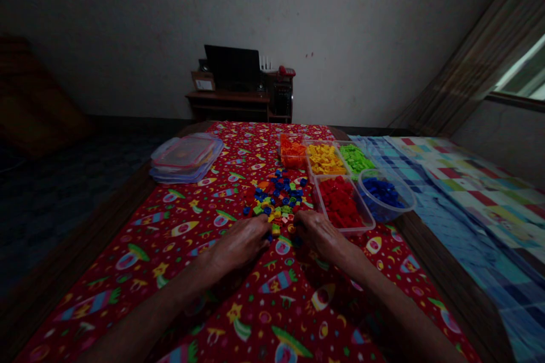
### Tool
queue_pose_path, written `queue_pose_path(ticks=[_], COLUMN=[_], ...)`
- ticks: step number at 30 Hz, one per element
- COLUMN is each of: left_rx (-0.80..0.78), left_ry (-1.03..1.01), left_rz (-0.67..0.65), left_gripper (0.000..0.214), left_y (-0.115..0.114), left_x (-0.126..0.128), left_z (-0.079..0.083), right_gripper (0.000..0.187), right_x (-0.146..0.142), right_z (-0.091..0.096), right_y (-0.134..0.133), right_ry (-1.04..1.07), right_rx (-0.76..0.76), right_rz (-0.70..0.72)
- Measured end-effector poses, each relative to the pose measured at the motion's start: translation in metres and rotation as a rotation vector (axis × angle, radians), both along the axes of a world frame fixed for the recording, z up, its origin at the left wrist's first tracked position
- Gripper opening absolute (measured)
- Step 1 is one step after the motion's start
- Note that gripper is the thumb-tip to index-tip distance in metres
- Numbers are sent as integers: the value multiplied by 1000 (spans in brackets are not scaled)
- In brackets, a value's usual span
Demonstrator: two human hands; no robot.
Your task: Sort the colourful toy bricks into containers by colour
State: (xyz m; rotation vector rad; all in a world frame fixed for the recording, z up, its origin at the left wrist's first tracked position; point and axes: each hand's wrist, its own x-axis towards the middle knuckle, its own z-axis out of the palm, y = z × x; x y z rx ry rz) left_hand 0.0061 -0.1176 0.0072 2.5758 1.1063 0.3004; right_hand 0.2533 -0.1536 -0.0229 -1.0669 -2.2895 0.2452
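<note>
A loose pile of small plastic building bricks (286, 191) in mixed colours lies on the red patterned cloth (204, 272). At its near left edge is my left hand (251, 235), fingers curled and pressed together; whatever they may hold is hidden. My right hand (314, 228) is closed too, at the pile's near right edge, its fingertips down among the bricks, and I cannot make out what is in them. Between the hands lies a yellow brick (276, 230). Right of the pile, a divided clear tray (352, 230) has red, yellow and green bricks sorted by compartment.
A round clear tub (411, 204) of blue bricks stands right of the tray, and a small box of orange bricks (293, 150) behind the pile. Stacked plastic lids (187, 157) lie at the left. Beyond the table are a desk with a monitor (233, 68) and a bed (464, 193).
</note>
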Motion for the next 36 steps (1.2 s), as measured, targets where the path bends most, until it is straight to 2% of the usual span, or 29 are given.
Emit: queue_pose_path(ticks=[4,7,9,11,13,16,20,23,25,27,31,33,36], left_rx=[-6,-203,-360,-481,-566,-640,-673,-688,-644,-533,-202,-59,85], left_ry=[-259,-412,-496,-564,-603,-610,-606,-656,-665,-620,-448,-407,-334], left_rz=[35,141,196,196,192,242,274,231,206,195,175,66,-229], left_gripper=[23,26,28,29,32,47,70,71,61,48,34,30,30], left_y=[9,15,16,16,15,13,10,9,8,8,6,2,-8], left_x=[6,17,23,27,28,28,30,31,29,26,22,25,37], left_z=[7,6,0,-8,-16,-21,-20,-16,-11,-5,2,-1,-10], right_gripper=[22,17,24,36,44,43,35,33,31,30,32,30,33], right_x=[-11,-22,-28,-31,-32,-33,-34,-29,-16,8,82,119,155], right_z=[17,26,28,29,30,28,24,30,42,58,84,88,86], right_y=[2,4,4,4,4,4,3,4,8,14,29,33,34], right_ry=[66,139,195,238,249,221,183,184,204,220,143,44,-137], right_rx=[-98,-221,-277,-298,-315,-331,-301,-243,-184,-114,59,121,141], right_rz=[-50,-60,-44,-22,18,64,47,17,-76,-218,-550,-688,-804])
